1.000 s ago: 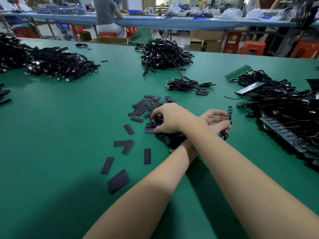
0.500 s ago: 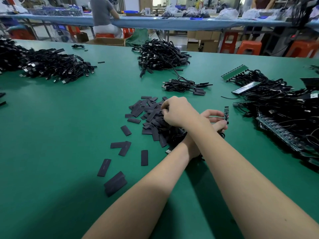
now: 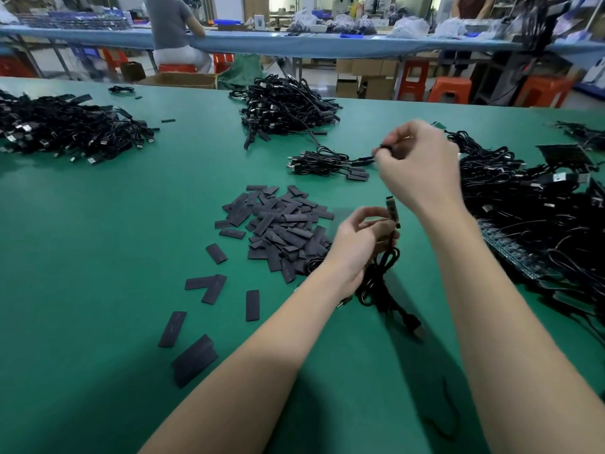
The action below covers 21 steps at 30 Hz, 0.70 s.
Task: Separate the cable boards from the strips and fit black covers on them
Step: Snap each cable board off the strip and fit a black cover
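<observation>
Black-cabled board (image 3: 392, 209) stands upright (long axis vertical) in left hand (image 3: 358, 247).

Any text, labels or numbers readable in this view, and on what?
None can be read.
Circuit board strip: any print too small to read.
Small board in the left hand: markings blurred.
Cardboard boxes under the far table: no legible print.
</observation>
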{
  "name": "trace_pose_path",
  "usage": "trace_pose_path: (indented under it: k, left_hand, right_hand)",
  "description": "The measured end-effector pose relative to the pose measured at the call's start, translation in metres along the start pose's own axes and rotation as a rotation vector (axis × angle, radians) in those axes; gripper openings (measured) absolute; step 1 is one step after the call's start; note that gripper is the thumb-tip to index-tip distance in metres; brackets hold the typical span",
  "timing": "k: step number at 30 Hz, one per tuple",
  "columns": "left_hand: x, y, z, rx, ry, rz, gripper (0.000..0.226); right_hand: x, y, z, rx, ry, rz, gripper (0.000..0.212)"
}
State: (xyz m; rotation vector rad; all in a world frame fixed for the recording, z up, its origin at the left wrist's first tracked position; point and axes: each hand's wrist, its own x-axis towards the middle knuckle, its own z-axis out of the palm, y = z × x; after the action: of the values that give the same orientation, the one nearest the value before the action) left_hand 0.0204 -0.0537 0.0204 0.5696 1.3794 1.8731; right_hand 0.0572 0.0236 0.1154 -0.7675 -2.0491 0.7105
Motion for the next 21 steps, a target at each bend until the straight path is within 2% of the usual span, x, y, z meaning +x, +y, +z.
trace_pose_path:
  k: [3, 6, 11, 13, 17, 21]
  left_hand:
    - [0.001, 0.001, -0.001, -0.140, -0.041, -0.032, 0.019]
    - [0.000, 0.002, -0.002, -0.174, -0.052, -0.049, 0.015]
    - [0.000, 0.002, -0.003, -0.169, -0.066, -0.048, 0.013]
    - [-0.001, 0.002, -0.003, -0.168, -0.083, -0.046, 0.012]
    - [-0.002, 0.003, -0.005, -0.211, -0.140, -0.041, 0.013]
    - [-0.004, 0.005, -0.008, -0.279, -0.262, -0.076, 0.011]
  right_hand:
    - [0.000, 0.038, -0.019, 0.069, 0.083, 0.172, 0.006]
    - [-0.019, 0.073, -0.021, 0.250, -0.016, 0.369, 0.011]
    - [-0.037, 0.093, -0.022, 0.800, -0.135, 0.643, 0.017]
    - [-0.038, 0.093, -0.024, 0.964, -0.151, 0.677, 0.026]
    - [-0.041, 0.088, -0.027, 1.014, -0.175, 0.684, 0.026]
    - [-0.042, 0.085, -0.033, 1.179, -0.242, 0.582, 0.041]
